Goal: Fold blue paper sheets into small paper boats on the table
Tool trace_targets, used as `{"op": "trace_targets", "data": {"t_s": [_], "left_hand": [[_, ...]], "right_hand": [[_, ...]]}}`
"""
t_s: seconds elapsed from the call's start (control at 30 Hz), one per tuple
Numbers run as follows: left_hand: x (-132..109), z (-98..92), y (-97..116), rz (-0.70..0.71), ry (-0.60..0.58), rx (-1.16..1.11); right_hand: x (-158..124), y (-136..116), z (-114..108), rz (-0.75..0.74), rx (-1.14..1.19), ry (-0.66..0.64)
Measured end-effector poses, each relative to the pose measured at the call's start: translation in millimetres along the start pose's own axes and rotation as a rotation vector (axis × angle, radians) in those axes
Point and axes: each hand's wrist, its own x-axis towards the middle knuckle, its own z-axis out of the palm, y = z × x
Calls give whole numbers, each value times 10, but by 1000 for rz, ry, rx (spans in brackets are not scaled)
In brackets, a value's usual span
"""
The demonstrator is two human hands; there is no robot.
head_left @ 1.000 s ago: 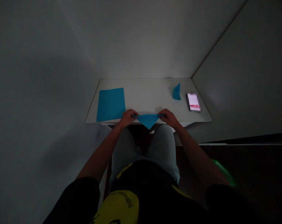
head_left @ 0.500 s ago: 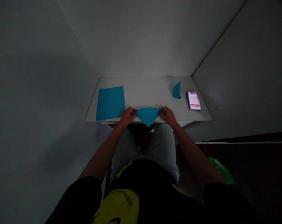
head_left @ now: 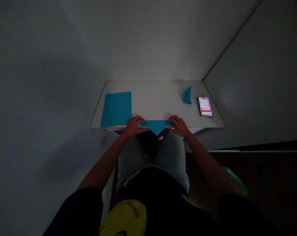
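Note:
A folded sheet of blue paper (head_left: 156,125) lies at the front edge of the white table, its straight side away from me and its pointed corner hanging over the edge toward my lap. My left hand (head_left: 134,126) holds its left end, fingers on top and thumb lower down at the table edge. At the right end, my right hand (head_left: 178,126) holds the paper in the same way, with fingers curled over it. The undersides of both ends are hidden.
A flat blue sheet (head_left: 117,109) lies on the left of the white table (head_left: 154,98). To the right stand a small folded blue paper piece (head_left: 187,95) and a phone with a lit, pixelated screen (head_left: 205,106). Something green (head_left: 235,180) is low at right.
Both hands have brought the folded paper down onto the table edge, slightly nearer to me. Its curved upper side now lies straight and flat, and my fingers have shifted over its ends.

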Motion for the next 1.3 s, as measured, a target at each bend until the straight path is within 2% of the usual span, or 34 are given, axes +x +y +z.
{"op": "trace_targets", "data": {"t_s": [0.17, 0.3, 0.43, 0.57, 0.73, 0.93, 1.3], "left_hand": [[15, 17, 55, -67, 11, -12], [139, 47, -10, -130, 33, -148], [421, 157, -69, -244, 157, -375], [625, 256, -66, -288, 255, -554], [581, 264, -67, -267, 279, -505], [513, 248, -77, -284, 216, -431], [501, 246, -62, -305, 302, -414]], "right_hand": [[-7, -13, -6, -1, 52, -7], [40, -12, -17, 131, 196, 22], [225, 36, 36, 296, 306, 167], [444, 134, 136, 345, 434, 291], [496, 211, 180, 291, 404, 341], [374, 140, 132, 357, 398, 231], [369, 27, 100, 364, 356, 254]]}}
